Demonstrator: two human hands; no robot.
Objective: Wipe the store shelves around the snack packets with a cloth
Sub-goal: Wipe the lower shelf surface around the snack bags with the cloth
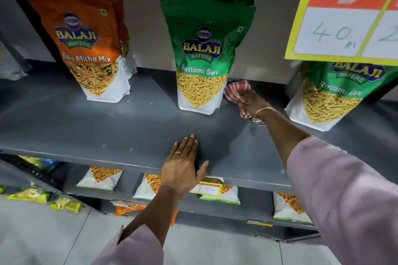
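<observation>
A grey metal shelf [90,127] carries upright snack packets: an orange Tikha Mitha Mix packet [86,41] at left, a green Ratlami Sev packet [203,54] in the middle, and another green packet [336,94] at right. My right hand [253,102] presses a red-and-white checked cloth [235,90] onto the shelf, deep between the two green packets, just right of the middle one. My left hand [183,165] lies flat with fingers spread on the shelf's front edge, holding nothing.
A yellow price sign [344,19] hangs at upper right, over the right packet. Lower shelves [254,202] hold more snack packets and a small price tag [210,189]. Yellow packets [30,194] sit at lower left above a pale tiled floor [43,239].
</observation>
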